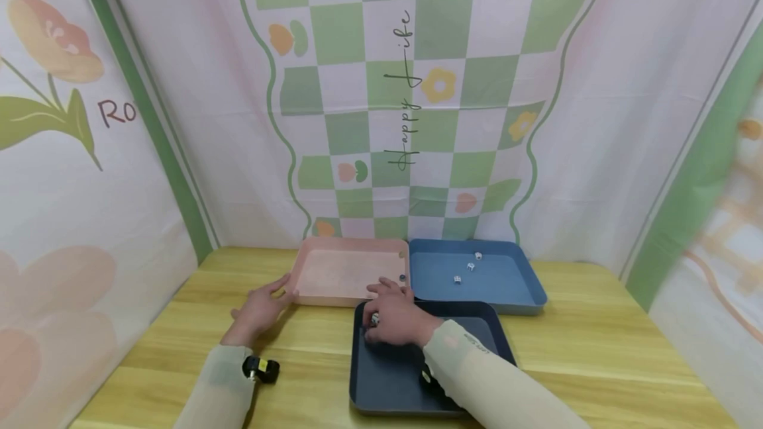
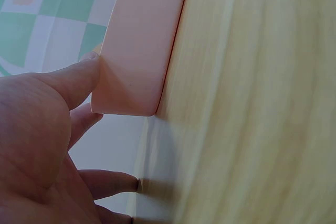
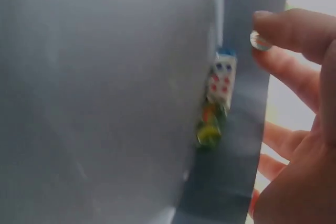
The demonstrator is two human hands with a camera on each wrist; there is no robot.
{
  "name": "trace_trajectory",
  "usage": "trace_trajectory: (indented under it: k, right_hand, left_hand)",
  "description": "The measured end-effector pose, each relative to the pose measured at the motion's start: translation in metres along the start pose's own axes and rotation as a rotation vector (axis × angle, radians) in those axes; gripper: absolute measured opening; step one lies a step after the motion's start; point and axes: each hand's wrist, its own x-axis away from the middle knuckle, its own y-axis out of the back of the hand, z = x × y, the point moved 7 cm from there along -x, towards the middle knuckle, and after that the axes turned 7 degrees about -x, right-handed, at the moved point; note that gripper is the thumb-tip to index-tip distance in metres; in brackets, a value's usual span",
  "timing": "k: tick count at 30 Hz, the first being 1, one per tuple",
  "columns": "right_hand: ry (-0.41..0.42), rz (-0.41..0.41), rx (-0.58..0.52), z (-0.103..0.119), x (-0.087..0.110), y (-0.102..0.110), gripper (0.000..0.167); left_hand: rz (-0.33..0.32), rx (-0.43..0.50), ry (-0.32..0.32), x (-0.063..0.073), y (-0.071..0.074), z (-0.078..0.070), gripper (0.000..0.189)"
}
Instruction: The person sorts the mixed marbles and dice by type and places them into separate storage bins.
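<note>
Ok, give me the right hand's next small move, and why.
Probably lift the small round glassy piece over to the pink tray and release it: the right hand pinches it at the rim of the dark tray, and the pink tray seems to hold small round pieces, while white dice lie in the blue tray.

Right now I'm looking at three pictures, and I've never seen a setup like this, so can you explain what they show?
There's no machine, just a person working bare-handed. The wide picture looks down from the head; the close ones look from each wrist. On the wooden table sit a pink tray, a blue tray with three dice, and a dark tray. The left hand touches the pink tray's near left corner. The right hand, at the dark tray's edge, pinches what looks like a small marble; dice and other marbles lie in that tray.
</note>
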Motion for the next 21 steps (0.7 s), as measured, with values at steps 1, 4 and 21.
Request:
trace_trajectory:
  k: [1, 4, 21]
  right_hand:
    - [0.001, -0.019, -0.036, -0.002, 0.001, 0.005, 0.013]
    - [-0.006, -0.083, -0.111, -0.008, 0.002, 0.023, 0.009]
    - [-0.324, -0.409, -0.102, -0.068, -0.002, 0.091, 0.015]
  left_hand:
    - [0.0, 0.001, 0.001, -0.001, 0.0, 0.001, 0.065]
    - [-0.001, 0.006, 0.002, -0.001, 0.001, 0.001, 0.065]
    - [-0.001, 0.001, 0.01, -0.001, 0.001, 0.001, 0.064]
